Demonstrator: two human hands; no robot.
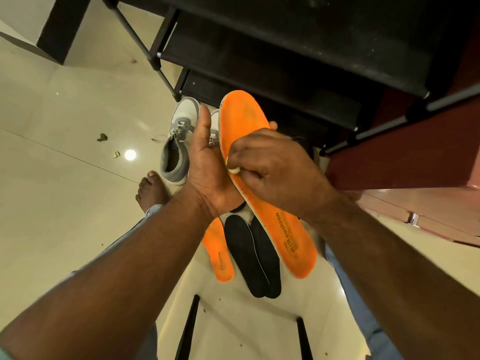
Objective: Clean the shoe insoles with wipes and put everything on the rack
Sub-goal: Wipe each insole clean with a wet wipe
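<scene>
Resting between both hands, orange insole (244,126)

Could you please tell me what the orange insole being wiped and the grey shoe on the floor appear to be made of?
Orange insole: probably foam with a matte fabric top, given its pale spongy edge, printed lettering and worn, scuffed forefoot. Grey shoe: seemingly suede or canvas panels, matte and soft-looking, with woven laces and a white, likely rubber, sole.

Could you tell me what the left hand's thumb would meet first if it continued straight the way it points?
Probably the grey high-top sneaker on the floor beyond the left hand, though depth is unclear from this view.
</scene>
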